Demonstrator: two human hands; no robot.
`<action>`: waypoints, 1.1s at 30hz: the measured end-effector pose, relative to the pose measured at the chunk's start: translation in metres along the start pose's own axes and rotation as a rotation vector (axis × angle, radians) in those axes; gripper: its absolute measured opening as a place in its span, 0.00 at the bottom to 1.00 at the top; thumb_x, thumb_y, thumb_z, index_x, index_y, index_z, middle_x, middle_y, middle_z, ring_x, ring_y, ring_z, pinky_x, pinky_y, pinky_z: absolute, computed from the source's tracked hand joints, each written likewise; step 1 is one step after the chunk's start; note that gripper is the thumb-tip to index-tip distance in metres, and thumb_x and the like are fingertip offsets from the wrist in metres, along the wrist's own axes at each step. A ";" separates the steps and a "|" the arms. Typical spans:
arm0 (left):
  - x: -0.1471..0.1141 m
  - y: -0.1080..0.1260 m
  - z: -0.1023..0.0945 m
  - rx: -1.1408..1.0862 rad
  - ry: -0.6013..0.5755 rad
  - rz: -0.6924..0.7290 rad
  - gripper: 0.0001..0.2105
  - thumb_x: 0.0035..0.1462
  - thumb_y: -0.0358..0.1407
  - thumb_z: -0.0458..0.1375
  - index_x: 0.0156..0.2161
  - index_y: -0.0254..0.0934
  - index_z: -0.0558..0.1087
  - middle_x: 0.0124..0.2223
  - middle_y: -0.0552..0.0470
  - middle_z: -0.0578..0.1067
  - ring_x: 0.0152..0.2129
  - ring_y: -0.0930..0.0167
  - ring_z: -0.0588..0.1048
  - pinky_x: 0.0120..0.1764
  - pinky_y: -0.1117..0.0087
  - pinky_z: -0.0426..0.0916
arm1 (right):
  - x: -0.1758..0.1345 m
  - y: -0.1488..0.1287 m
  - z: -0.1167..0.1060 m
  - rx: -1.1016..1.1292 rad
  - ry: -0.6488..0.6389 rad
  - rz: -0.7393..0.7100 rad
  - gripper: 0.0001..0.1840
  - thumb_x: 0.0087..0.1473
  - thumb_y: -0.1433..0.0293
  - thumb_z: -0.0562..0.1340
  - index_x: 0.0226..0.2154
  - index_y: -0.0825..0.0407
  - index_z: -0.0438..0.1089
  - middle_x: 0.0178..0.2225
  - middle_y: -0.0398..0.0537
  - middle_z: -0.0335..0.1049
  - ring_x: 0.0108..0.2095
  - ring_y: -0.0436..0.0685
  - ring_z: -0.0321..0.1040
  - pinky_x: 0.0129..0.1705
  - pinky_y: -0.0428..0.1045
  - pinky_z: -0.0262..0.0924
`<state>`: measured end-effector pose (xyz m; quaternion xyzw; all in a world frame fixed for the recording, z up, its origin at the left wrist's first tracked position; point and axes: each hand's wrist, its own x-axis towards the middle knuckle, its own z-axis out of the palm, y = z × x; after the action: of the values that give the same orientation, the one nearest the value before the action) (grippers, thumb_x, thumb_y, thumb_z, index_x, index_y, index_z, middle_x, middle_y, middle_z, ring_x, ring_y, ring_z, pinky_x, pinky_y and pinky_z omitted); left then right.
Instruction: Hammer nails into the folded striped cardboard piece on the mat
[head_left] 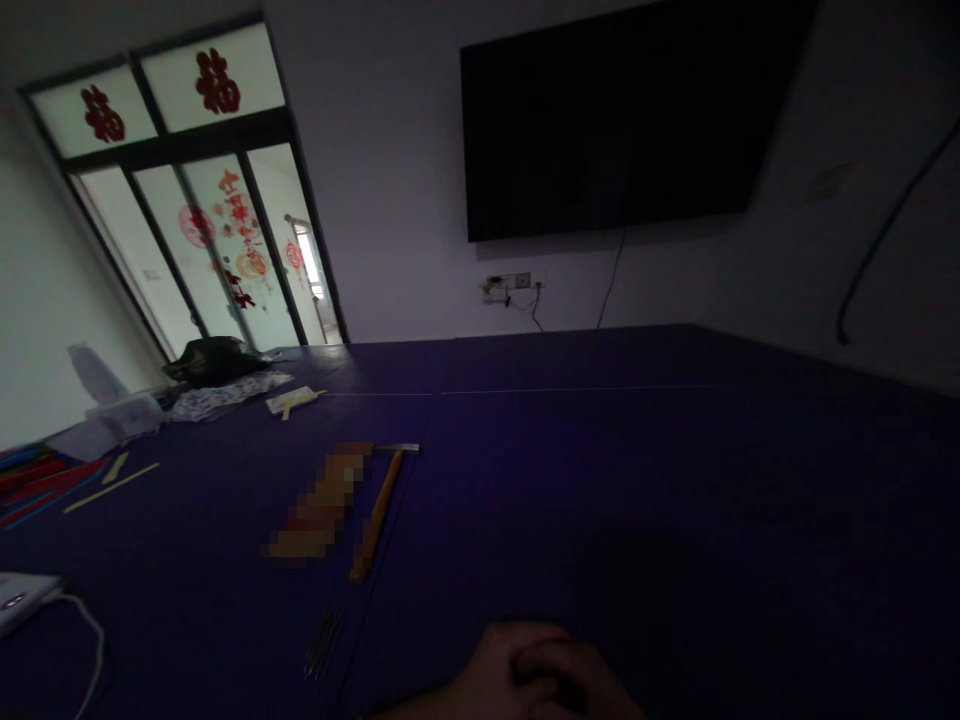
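Note:
My left hand (pixel 491 675) and my right hand (pixel 581 672) rest clasped together at the bottom edge of the view, fingers folded over one another; no object shows in either. To their left, several thin dark nails (pixel 324 642) lie in a small bunch on the dark blue table. Farther up lies a hammer with a wooden handle (pixel 384 505) and a metal head (pixel 401 448). Beside it is a brown, wood-coloured piece (pixel 324 505), blurred into blocks, so its kind cannot be told. Neither hand touches these things.
The dark blue tabletop (pixel 525 460) stretches to the wall. At left are yellow strips (pixel 112 487), red and blue items (pixel 52 490), a black bag (pixel 214 360), papers (pixel 221 397) and a white device (pixel 26 600) with a cable. A screen (pixel 622 125) hangs on the wall.

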<state>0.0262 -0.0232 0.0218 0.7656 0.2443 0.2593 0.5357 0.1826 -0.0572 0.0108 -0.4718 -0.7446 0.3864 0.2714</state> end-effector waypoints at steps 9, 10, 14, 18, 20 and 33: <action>0.000 -0.002 0.000 -0.045 0.030 -0.064 0.17 0.45 0.29 0.54 0.44 0.35 0.69 0.40 0.50 0.73 0.38 0.69 0.69 0.41 0.70 0.63 | 0.001 -0.004 -0.001 0.017 -0.025 0.045 0.19 0.43 0.59 0.60 0.39 0.48 0.70 0.41 0.51 0.70 0.43 0.60 0.63 0.45 0.53 0.57; 0.000 -0.002 0.000 -0.051 0.030 -0.068 0.17 0.45 0.29 0.54 0.44 0.34 0.69 0.40 0.49 0.73 0.38 0.69 0.69 0.40 0.71 0.63 | 0.001 -0.004 -0.001 0.018 -0.035 0.042 0.19 0.43 0.59 0.60 0.39 0.48 0.70 0.41 0.50 0.70 0.43 0.60 0.63 0.45 0.53 0.57; 0.002 0.000 -0.001 -0.016 0.028 -0.087 0.17 0.44 0.28 0.54 0.43 0.33 0.70 0.39 0.48 0.74 0.36 0.69 0.70 0.38 0.72 0.63 | 0.002 -0.003 -0.001 0.014 -0.027 0.047 0.17 0.45 0.59 0.59 0.38 0.47 0.70 0.42 0.49 0.70 0.44 0.60 0.63 0.46 0.52 0.56; 0.002 0.002 -0.001 0.018 0.033 -0.081 0.19 0.41 0.24 0.51 0.42 0.34 0.70 0.37 0.51 0.74 0.34 0.71 0.70 0.38 0.73 0.63 | 0.003 -0.002 0.000 0.027 -0.035 0.004 0.19 0.44 0.58 0.59 0.38 0.49 0.70 0.40 0.50 0.71 0.43 0.60 0.64 0.45 0.52 0.57; 0.002 0.003 0.000 0.015 0.024 -0.064 0.20 0.41 0.23 0.51 0.42 0.34 0.70 0.37 0.51 0.74 0.34 0.71 0.70 0.38 0.74 0.63 | 0.004 -0.001 0.001 0.012 -0.025 -0.005 0.19 0.44 0.58 0.59 0.38 0.50 0.70 0.40 0.51 0.71 0.42 0.60 0.65 0.44 0.52 0.58; 0.002 0.003 0.002 -0.052 0.026 -0.031 0.19 0.42 0.23 0.49 0.42 0.34 0.70 0.38 0.51 0.74 0.36 0.71 0.70 0.41 0.71 0.63 | 0.003 -0.008 0.001 -0.003 -0.013 0.049 0.16 0.44 0.63 0.58 0.37 0.51 0.70 0.39 0.51 0.71 0.41 0.58 0.64 0.44 0.52 0.57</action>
<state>0.0289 -0.0240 0.0244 0.7441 0.2563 0.2670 0.5562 0.1767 -0.0570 0.0175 -0.4879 -0.7351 0.3949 0.2561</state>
